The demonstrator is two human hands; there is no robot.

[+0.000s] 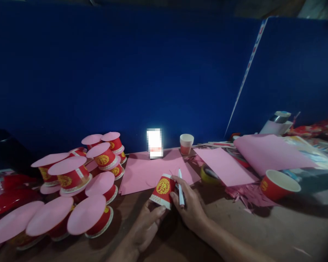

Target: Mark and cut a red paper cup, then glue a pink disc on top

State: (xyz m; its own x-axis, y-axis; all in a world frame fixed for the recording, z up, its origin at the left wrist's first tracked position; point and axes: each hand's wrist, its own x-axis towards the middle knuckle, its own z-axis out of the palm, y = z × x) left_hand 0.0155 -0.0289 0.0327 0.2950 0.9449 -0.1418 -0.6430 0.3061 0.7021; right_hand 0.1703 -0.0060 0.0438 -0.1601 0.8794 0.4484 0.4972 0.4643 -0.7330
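Note:
A red paper cup [163, 187] with a yellow round emblem is tilted in front of me, its patterned white rim toward me. My left hand [149, 225] grips the cup near that rim, thumb on the side. My right hand [190, 203] holds a slim white pen [181, 193] that points up and away, and its fingers also touch the cup's right side. Beneath and beyond the cup lie sheets of pink paper [142, 167]. Thin curved marks show on the top sheet just behind the cup.
Several red cups topped with pink paper discs [89, 214] stand at the left, some stacked. A white cup stack [186, 142] and a bright pixelated rectangle [154, 143] stand at the back. On the right are loose pink sheets [226, 167], paper scraps [247, 196] and an upturned-open red cup [278, 185].

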